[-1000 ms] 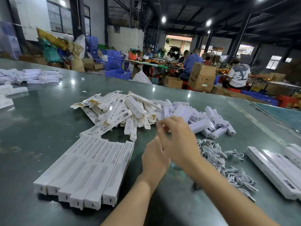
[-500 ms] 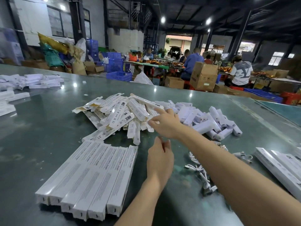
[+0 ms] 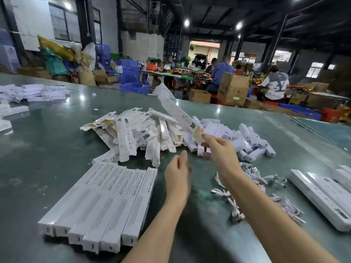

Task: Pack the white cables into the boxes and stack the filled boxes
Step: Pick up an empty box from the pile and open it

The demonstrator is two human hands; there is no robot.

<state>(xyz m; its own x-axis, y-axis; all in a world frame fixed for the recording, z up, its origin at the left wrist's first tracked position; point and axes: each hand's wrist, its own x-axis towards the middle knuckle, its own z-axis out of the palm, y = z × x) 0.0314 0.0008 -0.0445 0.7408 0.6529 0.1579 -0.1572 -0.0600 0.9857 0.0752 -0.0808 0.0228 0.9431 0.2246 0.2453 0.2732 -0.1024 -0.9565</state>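
My right hand (image 3: 220,150) pinches the near end of a long flat white box (image 3: 176,112) and holds it tilted up above the heap of empty flat boxes (image 3: 133,131). My left hand (image 3: 177,179) hovers just below with straight fingers and holds nothing. Coiled white cables (image 3: 252,175) lie in a loose pile under my right forearm. A row of several filled long boxes (image 3: 106,202) lies side by side at the front left.
A heap of small white boxes (image 3: 245,139) lies behind my right hand. More long boxes (image 3: 322,192) lie at the right edge and more white boxes (image 3: 34,93) at the far left. Several people work at tables beyond the green table (image 3: 47,130).
My right hand reached into the heap of flat boxes, took one by its end and lifted it up. My left hand stayed near the middle, fingers straight.
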